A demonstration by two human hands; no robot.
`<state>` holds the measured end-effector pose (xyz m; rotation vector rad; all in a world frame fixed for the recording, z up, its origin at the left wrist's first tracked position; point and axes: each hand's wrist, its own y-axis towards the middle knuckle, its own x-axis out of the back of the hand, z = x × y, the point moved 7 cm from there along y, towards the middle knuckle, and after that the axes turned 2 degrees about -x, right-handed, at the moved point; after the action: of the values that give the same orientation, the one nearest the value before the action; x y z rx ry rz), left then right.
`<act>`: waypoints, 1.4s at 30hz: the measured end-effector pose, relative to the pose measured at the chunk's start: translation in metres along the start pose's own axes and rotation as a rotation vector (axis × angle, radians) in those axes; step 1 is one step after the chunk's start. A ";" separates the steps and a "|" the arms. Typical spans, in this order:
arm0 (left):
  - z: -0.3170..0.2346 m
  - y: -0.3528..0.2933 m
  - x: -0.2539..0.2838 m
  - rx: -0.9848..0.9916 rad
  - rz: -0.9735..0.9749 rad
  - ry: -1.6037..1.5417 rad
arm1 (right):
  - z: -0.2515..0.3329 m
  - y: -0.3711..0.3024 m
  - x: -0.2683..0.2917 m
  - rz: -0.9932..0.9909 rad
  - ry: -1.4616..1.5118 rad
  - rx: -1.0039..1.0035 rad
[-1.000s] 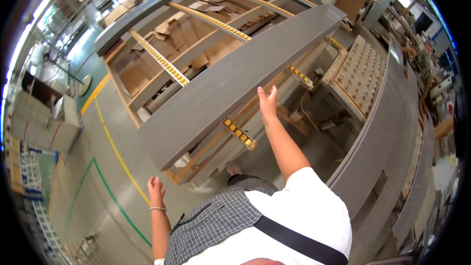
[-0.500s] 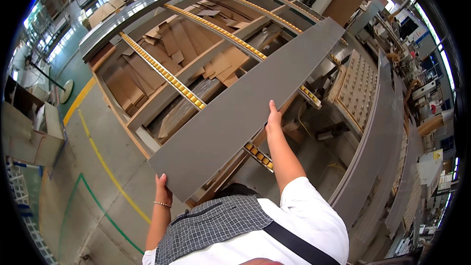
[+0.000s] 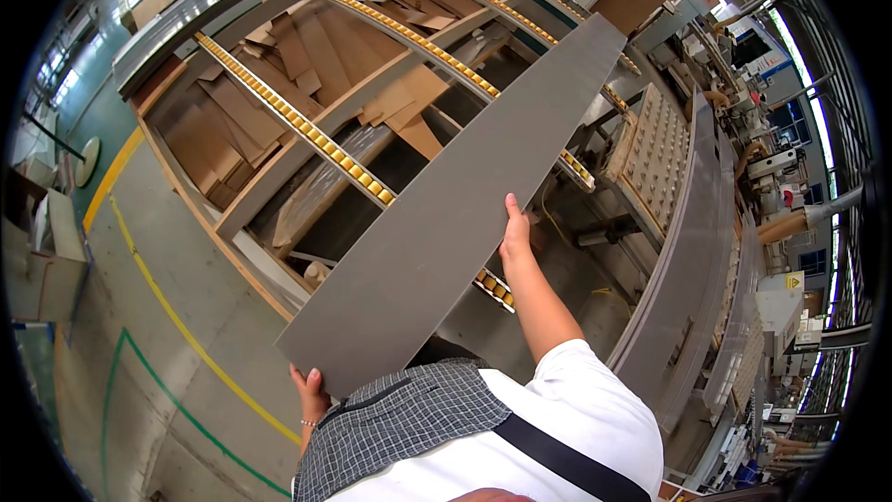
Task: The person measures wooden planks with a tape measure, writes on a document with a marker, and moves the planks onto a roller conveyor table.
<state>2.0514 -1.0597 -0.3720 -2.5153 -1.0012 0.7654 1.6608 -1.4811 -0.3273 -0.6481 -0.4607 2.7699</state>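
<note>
Grey panel between two hands, over the roller strips

Long grey panel (image 3: 455,195) slants from just in front of the checked apron (image 3: 409,418) up to the far right, above the yellow roller strips (image 3: 297,121), which show on both sides of it. Whether its underside touches the rollers, cannot tell.

Right hand (image 3: 515,228): closed on the panel's right long edge, thumb laid on top, remaining fingers out of sight below. Left hand (image 3: 312,394): at the near end by the left corner, thumb and a finger slightly apart at the edge (beaded bracelet (image 3: 308,423) on that wrist). Cannot tell how far it closes or whether it bears any weight.

Beyond the panel's left edge, a wooden beam (image 3: 253,193) crosses below the strips; brown cardboard pieces (image 3: 321,51) lie lower in the frame. To the right, a ball-studded table (image 3: 650,158), more grey panels (image 3: 664,270) beside it. Yellow floor line (image 3: 177,311) at left.
</note>
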 end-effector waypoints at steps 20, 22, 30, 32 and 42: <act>-0.096 -0.009 0.097 -0.102 -0.390 0.364 | -0.096 0.093 -0.258 0.098 -0.231 0.039; -0.070 -0.060 0.124 -0.028 -0.417 0.412 | -0.115 0.110 -0.299 0.160 -0.369 -0.037; 0.067 -0.146 0.251 0.055 -0.485 0.650 | -0.132 0.042 -0.338 0.415 -0.686 0.209; 0.070 -0.127 0.240 0.087 -0.419 0.626 | -0.140 -0.003 -0.306 0.531 -0.653 0.243; 0.006 0.030 0.111 -0.123 0.233 0.824 | 0.014 -0.144 -0.031 0.193 -0.954 0.362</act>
<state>2.1314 -1.0015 -0.4304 -2.6676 -0.4732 -0.3096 1.7067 -1.3622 -0.2518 0.7857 -0.0355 3.0604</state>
